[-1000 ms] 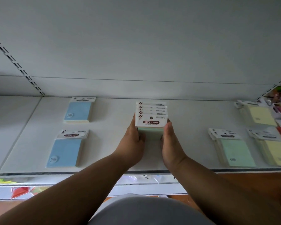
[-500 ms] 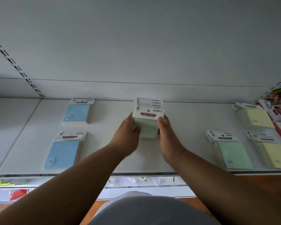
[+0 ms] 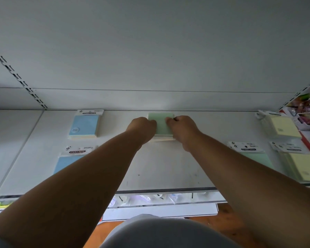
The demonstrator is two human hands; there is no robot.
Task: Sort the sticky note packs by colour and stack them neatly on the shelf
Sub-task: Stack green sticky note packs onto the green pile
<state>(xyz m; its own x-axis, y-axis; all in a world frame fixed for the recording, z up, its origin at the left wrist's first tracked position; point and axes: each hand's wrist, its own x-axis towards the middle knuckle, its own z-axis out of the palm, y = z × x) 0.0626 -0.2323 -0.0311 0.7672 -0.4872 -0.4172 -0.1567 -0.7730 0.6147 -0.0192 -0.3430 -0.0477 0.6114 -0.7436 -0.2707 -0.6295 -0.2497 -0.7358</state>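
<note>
Green sticky note stack [image 3: 160,122] lies at the back of the shelf [image 3: 168,167], midway between the rear blue pack [image 3: 85,125] and the rear yellow pack [image 3: 281,127]. Left hand [image 3: 141,127] and right hand [image 3: 182,127] grasp its sides, fingers curled round it.

White basket [image 3: 304,124] of colourful items far right, orange floor [image 3: 104,231] below

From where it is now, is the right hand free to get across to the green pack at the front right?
Probably yes. The right hand holds the green stack at the back of the shelf; it would have to let go first. The shelf between it and the front green pack looks bare.
</note>
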